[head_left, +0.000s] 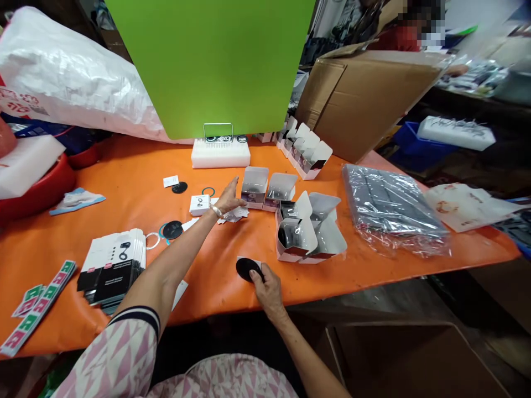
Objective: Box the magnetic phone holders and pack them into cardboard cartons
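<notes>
My left hand (229,198) reaches out over the orange table (124,182), fingers stretched toward an open white carton (254,187) and resting on small paper slips (234,214). My right hand (266,284) lies near the table's front edge, its fingers pinching a round black disc (248,269) that lies on a white card. A small closed white box (199,204) sits just left of my left hand. Two more open cartons (309,226) stand right of the disc.
A stack of flat printed cartons (112,265) and sticker strips (37,304) lie at the left. A white foam block (220,152) sits under a green board (211,61). Plastic-wrapped trays (390,207) and a cardboard box (365,94) stand at the right. Another person is at the far right.
</notes>
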A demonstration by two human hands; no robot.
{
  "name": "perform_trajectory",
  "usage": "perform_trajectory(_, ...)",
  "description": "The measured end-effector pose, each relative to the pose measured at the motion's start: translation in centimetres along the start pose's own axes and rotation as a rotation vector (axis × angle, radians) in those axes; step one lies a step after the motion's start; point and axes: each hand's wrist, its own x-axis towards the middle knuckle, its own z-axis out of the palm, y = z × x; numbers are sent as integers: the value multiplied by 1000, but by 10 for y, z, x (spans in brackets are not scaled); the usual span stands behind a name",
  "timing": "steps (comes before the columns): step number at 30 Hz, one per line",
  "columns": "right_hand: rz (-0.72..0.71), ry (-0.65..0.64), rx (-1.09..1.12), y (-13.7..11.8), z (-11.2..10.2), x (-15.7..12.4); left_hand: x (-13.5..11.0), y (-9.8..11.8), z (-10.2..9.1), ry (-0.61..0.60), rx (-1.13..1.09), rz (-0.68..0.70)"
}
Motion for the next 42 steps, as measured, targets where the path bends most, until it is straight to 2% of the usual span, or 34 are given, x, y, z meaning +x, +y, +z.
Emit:
perform_trajectory(2,-22,15,1,0,1,-1,30,-2,11,-93,-102,-8)
perform_trajectory(4,-25,21,6,0,0,-1,46,-2,19,-115,-207,-32)
perform_trajectory(6,-12,18,18,-1,-1,-1,46,1,20,-34,-285,-12)
perform_trajectory(8,9,13,38,0,-1,-1,31,8,7,75,-356,73)
perform_trajectory(11,68,-20,93,5,-1,-2,-25,16,-24,143,-360,163)
perform_trajectory(14,149,-100,260,9,-5,-3,-112,10,-47,137,-296,73)
perform_trajectory(16,193,-133,400,3,-14,-3,-172,-2,-48,118,-336,-28)
perform_trajectory(18,178,-126,471,-13,-28,-3,-221,-14,-41,103,-389,-122)
perform_trajectory(20,74,-121,388,-40,-43,1,-255,-22,-31,100,-411,-167)
perform_trajectory(22,-116,-156,161,-70,-49,7,-272,-25,-23,113,-404,-149)
perform_trajectory(24,-365,-187,-113,-96,-43,13,-278,-26,-18,116,-389,-97)
perform_trajectory(26,-594,-209,-373,-112,-27,20,-278,-26,-17,112,-367,-57)
perform_trajectory(27,-676,-227,-493,-118,-17,24,-278,-27,-17,108,-352,-41)
perform_trajectory(29,-750,-312,-696,-125,1,29,-278,-29,-18,106,-317,-15)
perform_trajectory(32,-726,-542,-884,-138,16,34,-280,-34,-19,85,-298,-7)
perform_trajectory(35,-671,-737,-971,-153,16,37,-283,-36,-21,70,-321,0)
perform_trajectory(40,-576,-747,-1017,-162,15,36,-284,-39,-20,87,-331,21)
perform_trajectory(42,-557,-817,-1046,-159,18,34,-284,-39,-19,79,-328,22)
